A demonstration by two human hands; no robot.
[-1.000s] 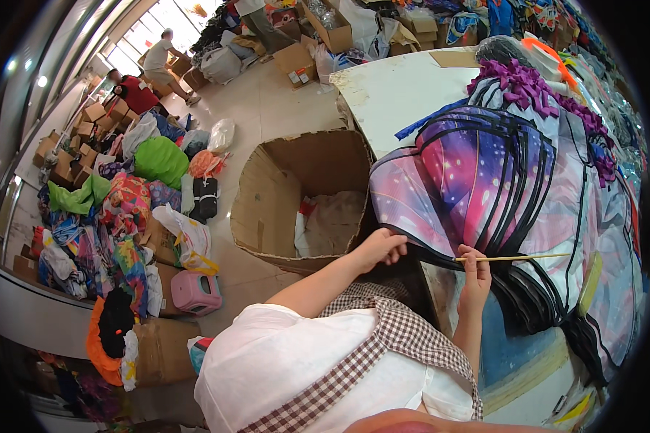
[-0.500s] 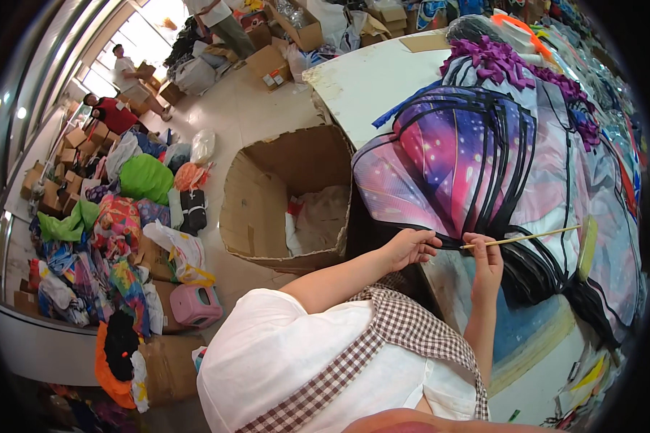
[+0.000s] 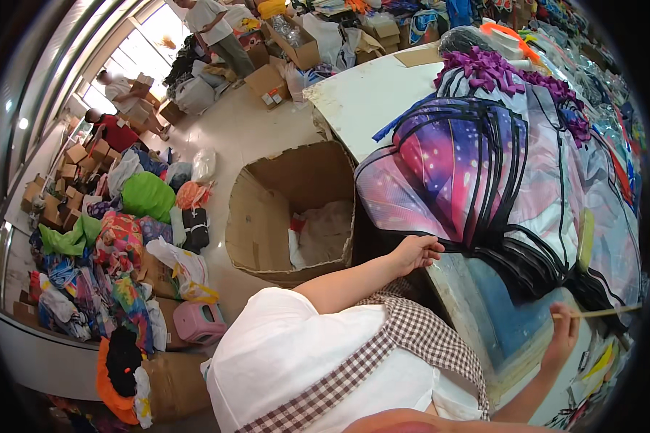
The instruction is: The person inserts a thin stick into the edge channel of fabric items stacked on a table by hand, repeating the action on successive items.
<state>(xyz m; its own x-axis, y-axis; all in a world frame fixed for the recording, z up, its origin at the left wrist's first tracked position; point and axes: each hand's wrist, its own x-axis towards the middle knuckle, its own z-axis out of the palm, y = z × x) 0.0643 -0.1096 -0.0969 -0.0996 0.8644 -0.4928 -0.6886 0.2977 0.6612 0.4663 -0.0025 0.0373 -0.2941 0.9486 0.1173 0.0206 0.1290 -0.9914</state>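
On the table (image 3: pixel 361 86) lies a stack of pink, purple and blue printed fabric pieces (image 3: pixel 440 155) edged with black binding. At the stack's near corner, my left hand (image 3: pixel 416 254) is closed, pinching the black-bound edge of the fabric. Farther right and nearer to me, my right hand (image 3: pixel 562 335) is closed on a thin pale-yellow stick (image 3: pixel 605 312). The stick points right, past the black edges bunched at the near side of the stack. A blue board (image 3: pixel 520 321) lies on the tabletop between my hands.
A large open cardboard box (image 3: pixel 260 238) stands left of the table with some cloth inside. Heaps of bagged fabric (image 3: pixel 148 193), small cartons (image 3: pixel 65 177) and a pink stool (image 3: pixel 198 322) crowd the left floor. Purple ruffled fabric (image 3: pixel 484 68) lies at the stack's far side. People stand far left.
My right hand has moved from beside my left hand toward the right and nearer to me, carrying the stick. My left hand stays at the fabric corner, its fingers more closed.
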